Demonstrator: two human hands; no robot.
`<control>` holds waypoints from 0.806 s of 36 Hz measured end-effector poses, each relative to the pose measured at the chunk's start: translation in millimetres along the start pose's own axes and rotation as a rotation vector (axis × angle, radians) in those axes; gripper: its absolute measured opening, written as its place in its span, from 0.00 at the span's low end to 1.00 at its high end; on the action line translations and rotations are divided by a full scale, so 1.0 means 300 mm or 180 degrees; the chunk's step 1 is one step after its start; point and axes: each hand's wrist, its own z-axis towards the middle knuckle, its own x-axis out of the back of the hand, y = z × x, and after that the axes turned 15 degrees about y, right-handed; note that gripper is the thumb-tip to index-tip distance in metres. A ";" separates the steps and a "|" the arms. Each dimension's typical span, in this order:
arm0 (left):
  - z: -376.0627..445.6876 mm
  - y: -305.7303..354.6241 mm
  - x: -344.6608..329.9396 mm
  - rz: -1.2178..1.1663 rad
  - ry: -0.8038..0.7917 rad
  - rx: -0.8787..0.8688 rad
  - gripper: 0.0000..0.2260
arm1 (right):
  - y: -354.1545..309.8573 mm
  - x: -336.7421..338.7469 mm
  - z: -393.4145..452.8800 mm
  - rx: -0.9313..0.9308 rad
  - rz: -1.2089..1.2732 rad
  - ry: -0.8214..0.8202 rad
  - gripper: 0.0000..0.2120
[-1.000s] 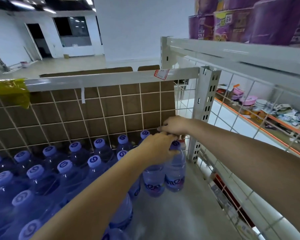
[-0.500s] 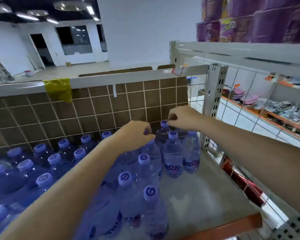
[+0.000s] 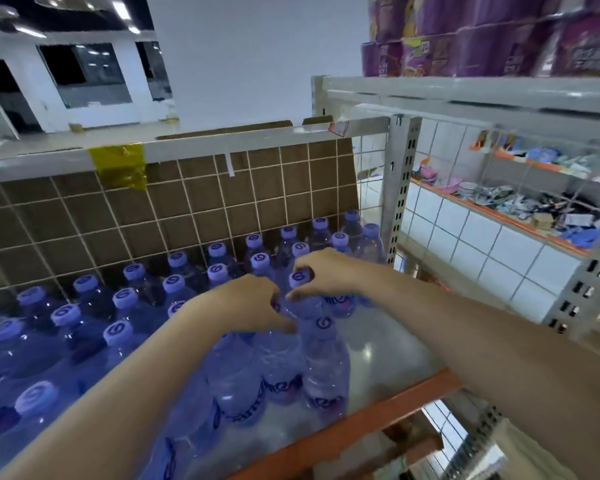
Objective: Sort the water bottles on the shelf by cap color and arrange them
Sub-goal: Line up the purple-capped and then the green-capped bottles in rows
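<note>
Looks mostly done to me: the purple-capped water bottles [image 3: 187, 292] stand in rows across the shelf [image 3: 388, 341], right hand [image 3: 329, 271] fingers curled around one bottle cap [image 3: 298, 278], left hand [image 3: 250, 303] loosely spread just beside it, right side unfilled.

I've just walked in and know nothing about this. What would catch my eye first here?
A crowd of clear water bottles with pale purple caps fills the shelf in rows, backed by a brown panel behind a white wire grid. Over the right end of the rows, the left hand and the right hand reach in around one purple cap. Up at top right, purple packages sit on a higher shelf.
</note>
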 end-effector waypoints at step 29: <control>0.329 0.249 -0.071 -0.0601 0.0762 0.0082 0.14 | 0.437 0.219 -0.064 -0.0594 -0.0566 0.0234 0.17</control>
